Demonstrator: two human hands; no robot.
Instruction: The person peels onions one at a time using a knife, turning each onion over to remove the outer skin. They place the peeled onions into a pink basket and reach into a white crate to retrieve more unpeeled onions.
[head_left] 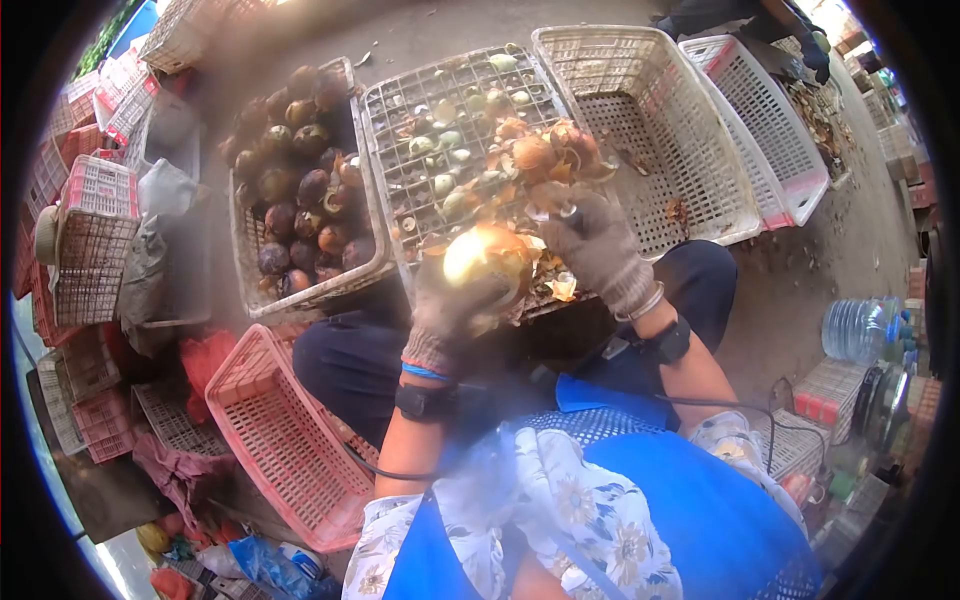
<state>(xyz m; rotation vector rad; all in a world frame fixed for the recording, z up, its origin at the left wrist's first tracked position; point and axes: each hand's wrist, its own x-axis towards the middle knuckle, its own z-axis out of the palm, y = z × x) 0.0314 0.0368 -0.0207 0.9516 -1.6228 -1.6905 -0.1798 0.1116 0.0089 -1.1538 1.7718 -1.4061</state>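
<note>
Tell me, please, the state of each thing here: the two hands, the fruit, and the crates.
left hand: gloved, fingers closed around the fruit.
fruit: partly peeled, pale flesh showing.
right hand: gloved, fingers curled at the peel; unclear what they hold.
dark-fruit crate: full of unpeeled fruits.
middle crate: littered with peels and pieces.
white crate: nearly empty, a few scraps.
pink crate: empty.

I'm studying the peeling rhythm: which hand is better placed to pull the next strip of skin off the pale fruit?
Probably the right hand: it sits beside the pale fruit, at its loose skin, while the left hand is cupping it.
</note>
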